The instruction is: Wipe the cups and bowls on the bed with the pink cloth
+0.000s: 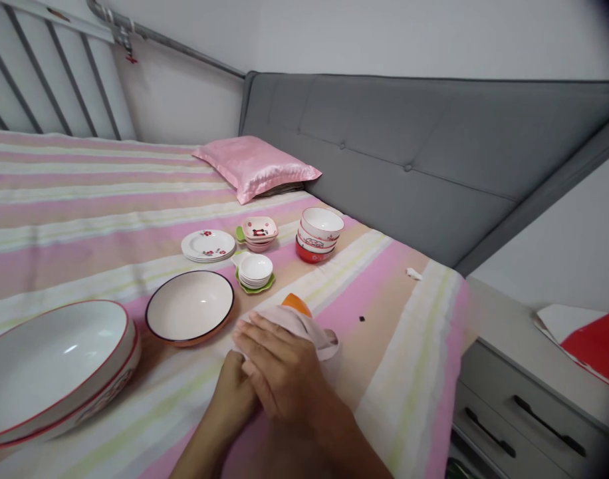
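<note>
Cloth in hand, a person bends to smooth-glazed dishes on a striped bed.

The right hand (282,362) clamps soft, creased pink cloth (304,327), its fingers nearly straight and laid over the fabric; the left hand (237,384) is curled beneath, though what it grips is hidden, so its hold cannot be told. A curved orange object (296,305) peeks out at the cloth's far edge, toward one o'clock. Outward from the hands: a round, dark-rimmed bowl (189,309) at ten o'clock, deep red-rimmed dishes (60,359) at nine, flat floral plates (208,246) at eleven, small stacked white dishes (256,267) at twelve, nested bowls (320,229) at one, and, farther off at twelve, a shiny pink pillow (257,166).
</note>
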`<state>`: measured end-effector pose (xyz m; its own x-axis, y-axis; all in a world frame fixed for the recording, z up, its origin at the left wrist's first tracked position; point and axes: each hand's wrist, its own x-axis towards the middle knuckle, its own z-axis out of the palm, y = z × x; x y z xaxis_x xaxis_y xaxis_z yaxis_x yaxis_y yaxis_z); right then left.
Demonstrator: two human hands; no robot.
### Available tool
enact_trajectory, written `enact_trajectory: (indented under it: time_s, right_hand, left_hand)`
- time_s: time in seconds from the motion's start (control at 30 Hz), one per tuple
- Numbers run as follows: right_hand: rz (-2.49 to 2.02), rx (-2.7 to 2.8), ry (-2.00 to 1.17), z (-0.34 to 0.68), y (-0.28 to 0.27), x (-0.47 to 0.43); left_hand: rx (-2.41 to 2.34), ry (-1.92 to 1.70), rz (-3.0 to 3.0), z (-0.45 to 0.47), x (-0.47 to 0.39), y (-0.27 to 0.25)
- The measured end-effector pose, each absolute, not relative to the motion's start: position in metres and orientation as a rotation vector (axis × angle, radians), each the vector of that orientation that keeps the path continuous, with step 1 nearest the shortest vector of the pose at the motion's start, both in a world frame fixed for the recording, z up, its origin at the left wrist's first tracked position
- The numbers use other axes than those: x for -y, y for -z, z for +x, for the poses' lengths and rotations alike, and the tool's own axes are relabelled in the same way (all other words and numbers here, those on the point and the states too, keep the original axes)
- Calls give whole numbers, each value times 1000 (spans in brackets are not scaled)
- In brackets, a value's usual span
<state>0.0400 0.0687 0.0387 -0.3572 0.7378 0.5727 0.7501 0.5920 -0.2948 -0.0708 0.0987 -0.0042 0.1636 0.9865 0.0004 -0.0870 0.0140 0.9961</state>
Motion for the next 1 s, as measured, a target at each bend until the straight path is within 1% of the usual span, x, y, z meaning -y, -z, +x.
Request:
enact_trajectory:
  time_s: [0.1, 0.23, 0.4, 0.53, 0.6, 0.67, 0.73, 1.0]
  right_hand:
    - [-1278, 2099, -17, 51, -44, -82]
    - [-1302, 1989, -248, 70, -54, -101]
    - [-1136, 1669, -786, 92, -41, -123]
    - [-983, 1162, -1175, 98, -11, -129]
    - [-904, 894, -1289, 96, 2, -129]
    - [-859, 716, -1295, 93, 10, -128]
    - [-872, 657, -1211, 90, 12, -127]
    - [-1015, 888, -824, 84, 8, -122]
  left_hand:
    - [-852, -961, 1250, -68, -99, 0]
    - [-747, -909, 1252, -67, -100, -6]
    - [-751, -892, 1180, -68, -101, -5]
    - [-735, -891, 1135, -69, -102, 0]
    - [-741, -904, 1123, -69, -102, 1]
    - [-751, -918, 1103, -68, -102, 0]
    - [-762, -935, 1079, -68, -102, -2]
    - [-825, -1010, 1044, -68, -103, -5]
